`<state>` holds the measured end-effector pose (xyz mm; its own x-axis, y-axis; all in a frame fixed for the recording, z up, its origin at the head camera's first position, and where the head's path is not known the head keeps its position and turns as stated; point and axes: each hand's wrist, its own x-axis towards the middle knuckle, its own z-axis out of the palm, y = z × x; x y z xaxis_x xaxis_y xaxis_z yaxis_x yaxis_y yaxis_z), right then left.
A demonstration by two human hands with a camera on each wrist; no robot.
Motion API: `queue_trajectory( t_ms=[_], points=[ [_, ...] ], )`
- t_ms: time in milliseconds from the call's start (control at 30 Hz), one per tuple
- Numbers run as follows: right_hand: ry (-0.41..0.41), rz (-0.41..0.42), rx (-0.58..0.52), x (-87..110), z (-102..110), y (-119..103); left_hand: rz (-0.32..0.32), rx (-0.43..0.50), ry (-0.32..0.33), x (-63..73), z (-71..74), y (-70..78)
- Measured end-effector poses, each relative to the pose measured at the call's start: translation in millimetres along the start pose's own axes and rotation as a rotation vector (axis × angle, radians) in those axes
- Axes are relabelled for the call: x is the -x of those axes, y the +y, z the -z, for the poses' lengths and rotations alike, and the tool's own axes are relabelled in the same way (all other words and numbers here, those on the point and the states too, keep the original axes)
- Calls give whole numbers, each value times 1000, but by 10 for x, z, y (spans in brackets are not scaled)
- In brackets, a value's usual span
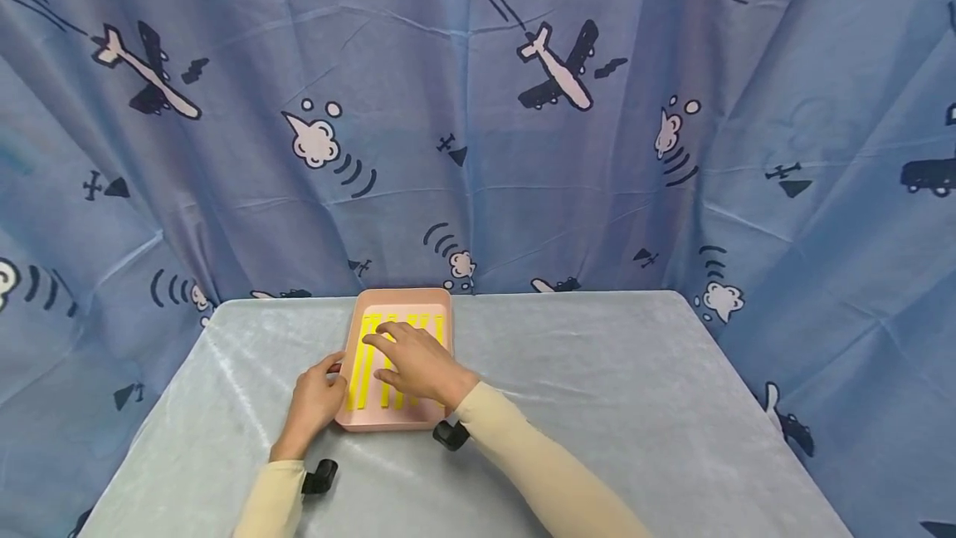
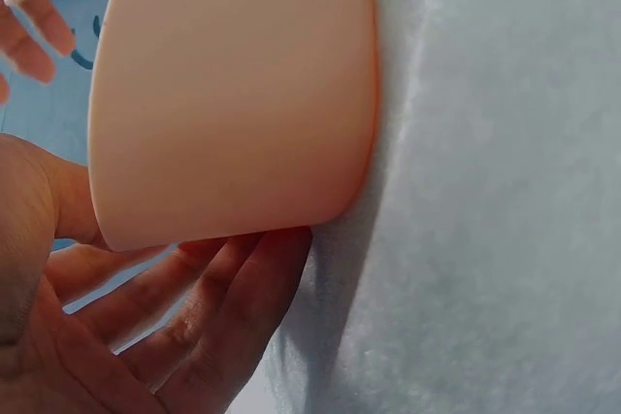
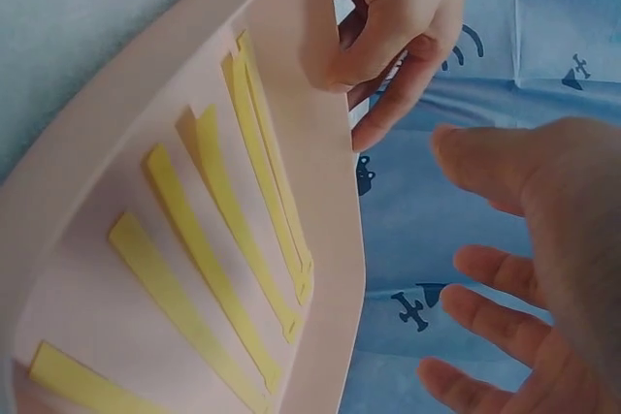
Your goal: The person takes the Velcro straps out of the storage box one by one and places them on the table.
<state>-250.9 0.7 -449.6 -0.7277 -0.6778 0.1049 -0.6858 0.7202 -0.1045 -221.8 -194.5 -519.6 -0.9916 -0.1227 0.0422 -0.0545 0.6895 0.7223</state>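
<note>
A shallow peach-pink tray (image 1: pixel 403 295) with rounded corners lies on the table in the head view. Several flat yellow strips (image 1: pixel 363 379) lie lengthwise inside it, roughly side by side, two at the left close together. My left hand (image 1: pixel 319 398) holds the tray's left side, thumb at the rim and fingers against the outer wall (image 2: pixel 233 104), as the left wrist view shows. Over the tray hovers my right hand (image 1: pixel 422 361), fingers spread and nothing between them, hiding part of the strips. In the right wrist view its fingertips (image 3: pixel 456 150) are apart from the strips (image 3: pixel 218 269).
The table (image 1: pixel 582 380) has a pale grey-blue cloth. A blue curtain (image 1: pixel 478 189) printed with airplanes hangs right behind its far edge, close to the tray's far end. Each wrist carries a small black camera (image 1: pixel 320 477).
</note>
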Motion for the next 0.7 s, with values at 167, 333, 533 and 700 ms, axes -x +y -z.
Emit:
queue_trajectory(
  t_ms=[167, 333, 533, 700],
  points=[
    [-20, 2, -5, -105, -23, -34, -3, -9, 14, -2, 46, -4],
    [-46, -4, 4, -137, -67, -13, 2, -2, -8, 4, 21, 0],
    [-66, 9, 27, -169, -85, 13, 1, 7, -25, 11, -39, 2],
    [-112, 15, 62, -245, -84, 9, 15, 11, -20, -4, -50, -3]
  ],
)
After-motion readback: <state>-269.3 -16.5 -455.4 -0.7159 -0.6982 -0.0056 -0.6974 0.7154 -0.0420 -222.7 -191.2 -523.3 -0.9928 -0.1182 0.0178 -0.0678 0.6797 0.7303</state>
